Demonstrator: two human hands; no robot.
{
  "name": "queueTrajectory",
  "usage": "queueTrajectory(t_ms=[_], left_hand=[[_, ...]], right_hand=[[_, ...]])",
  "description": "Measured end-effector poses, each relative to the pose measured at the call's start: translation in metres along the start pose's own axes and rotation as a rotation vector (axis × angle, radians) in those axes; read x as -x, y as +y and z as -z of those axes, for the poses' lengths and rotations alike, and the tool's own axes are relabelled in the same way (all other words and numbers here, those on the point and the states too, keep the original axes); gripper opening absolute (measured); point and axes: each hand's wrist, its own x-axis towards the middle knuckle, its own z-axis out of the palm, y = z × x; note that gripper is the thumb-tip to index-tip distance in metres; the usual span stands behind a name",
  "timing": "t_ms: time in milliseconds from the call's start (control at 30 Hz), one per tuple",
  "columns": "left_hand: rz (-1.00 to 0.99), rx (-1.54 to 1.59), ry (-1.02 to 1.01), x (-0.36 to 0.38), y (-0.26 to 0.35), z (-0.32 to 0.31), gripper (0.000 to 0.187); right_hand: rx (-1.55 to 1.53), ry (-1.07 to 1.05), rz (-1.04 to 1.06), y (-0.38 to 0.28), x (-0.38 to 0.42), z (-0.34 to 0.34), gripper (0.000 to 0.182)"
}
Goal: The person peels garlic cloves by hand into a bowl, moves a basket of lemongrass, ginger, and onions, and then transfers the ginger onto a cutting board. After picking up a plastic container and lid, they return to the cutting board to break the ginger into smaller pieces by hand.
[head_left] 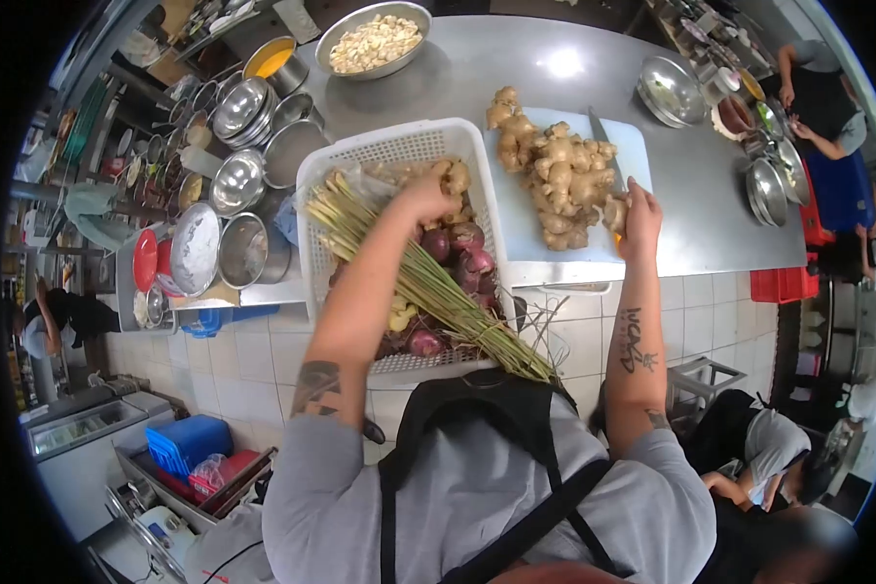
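A white plastic basket [409,141] holds a bundle of lemongrass stalks [438,292], red onions [472,263] and ginger. My left hand [423,200] reaches into its upper part, fingers closed round a piece of ginger [455,177]. On the pale blue cutting board [526,219] to the right lies a pile of ginger [566,175]. My right hand [640,219] is at the board's right edge, its fingers closed on a small ginger piece [614,214]. A knife [599,131] lies on the board behind the pile, its handle end hidden near my right hand.
The steel table [711,234] bears a bowl of peeled cloves [375,44], an empty-looking steel bowl [672,91] and stacked bowls [767,192] at right. Pots and bowls crowd the left side. Other people stand at far left, upper right and lower right.
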Motion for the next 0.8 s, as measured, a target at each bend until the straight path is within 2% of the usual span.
queueTrajectory(t_ms=[67, 100, 233, 333, 367, 467, 500, 533, 600, 633, 733, 767, 800], left_hand=[[0.014, -0.175, 0.329, -0.024, -0.009, -0.036, 0.088], [0.016, -0.119, 0.353, -0.030, -0.009, -0.042, 0.093], [0.097, 0.010, 0.391, -0.021, -0.007, -0.036, 0.086], [-0.006, -0.042, 0.497, -0.021, -0.018, -0.027, 0.082], [-0.058, -0.004, 0.458, -0.027, -0.024, -0.023, 0.083], [-0.209, 0.144, 0.352, -0.039, -0.023, -0.008, 0.085], [0.060, 0.384, 0.153, -0.034, -0.007, -0.003, 0.084], [0.098, 0.398, 0.143, -0.035, -0.005, -0.004, 0.083], [0.171, 0.415, 0.116, -0.043, -0.002, -0.006, 0.083], [0.158, 0.359, 0.129, -0.048, -0.003, -0.007, 0.076], [0.093, 0.215, -0.005, -0.050, 0.002, -0.002, 0.063], [0.055, 0.134, 0.037, -0.057, 0.000, -0.007, 0.051], [0.033, 0.109, 0.037, -0.064, -0.003, -0.011, 0.051]], right_hand=[[-0.036, -0.001, -0.107, -0.006, 0.010, 0.000, 0.039], [0.002, 0.017, -0.037, 0.000, 0.008, 0.000, 0.039], [-0.115, 0.101, 0.131, 0.017, 0.004, 0.000, 0.041], [-0.103, 0.100, 0.187, 0.018, 0.004, 0.014, 0.039], [-0.100, 0.131, 0.235, 0.021, -0.001, 0.016, 0.037], [-0.156, 0.118, 0.183, 0.018, 0.008, 0.017, 0.037], [-0.158, 0.107, 0.176, 0.028, 0.001, 0.017, 0.037], [-0.171, 0.085, 0.192, 0.030, 0.005, 0.014, 0.036], [-0.151, 0.046, 0.138, 0.029, 0.019, 0.006, 0.036], [-0.155, 0.035, 0.156, 0.040, 0.016, 0.007, 0.036], [-0.103, 0.105, 0.084, 0.036, 0.031, 0.007, 0.038], [-0.039, 0.135, 0.069, 0.032, 0.033, 0.009, 0.045], [0.141, 0.164, 0.219, 0.045, 0.019, 0.018, 0.048]])
